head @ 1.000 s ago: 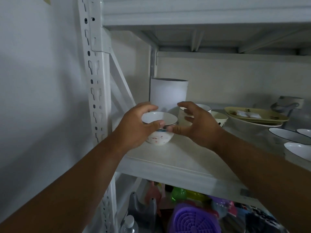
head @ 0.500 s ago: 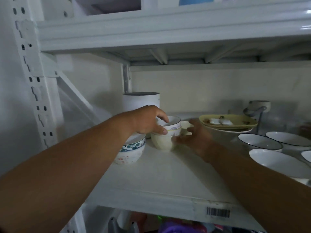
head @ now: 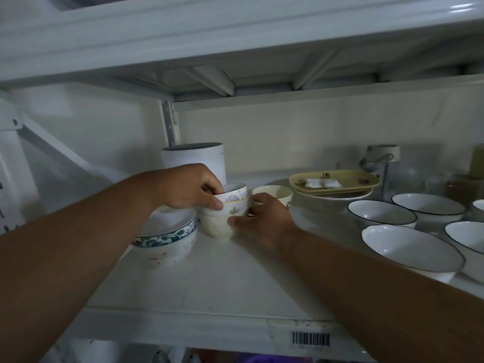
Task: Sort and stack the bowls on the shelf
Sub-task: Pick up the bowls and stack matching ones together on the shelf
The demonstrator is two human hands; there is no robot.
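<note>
And here is the little stack of small bowls point(head: 225, 214), standing on the white shelf point(head: 209, 284) towards the back left, just right of the bigger stacked bowls. The top bowl point(head: 234, 193), white with a pale blue flower on its wall, sits nested and slightly tilted in the cream ones below. The left hand point(head: 192, 188) has it, fingers curled over the near rim, thumb pressed on the outer wall. The right hand point(head: 262, 218) wraps the base bowl point(head: 217, 226) from the right, thumb on its front wall, steadying the pile.

This looks like glazed ceramic: stiff, smooth, light for one hand, and slippery, so it will likely chip or clink if dropped into place. The rim-and-wall pinch is the sensible hold; the lower wall is the place to brace.

Just left, a leaf-banded bowl point(head: 167, 231) sits in a speckled white bowl point(head: 163, 254), wider and shallower. Behind them rises a plain white cylindrical canister point(head: 193, 158), matt. Behind the right hand stands a cream cup-shaped bowl point(head: 275, 193). Further right, a yellow rectangular dish point(head: 335, 180) rests on a pale plate point(head: 332, 197), then glossy white bowls with dark rims point(head: 379, 213), wide and open, near the shelf's right end.
</note>
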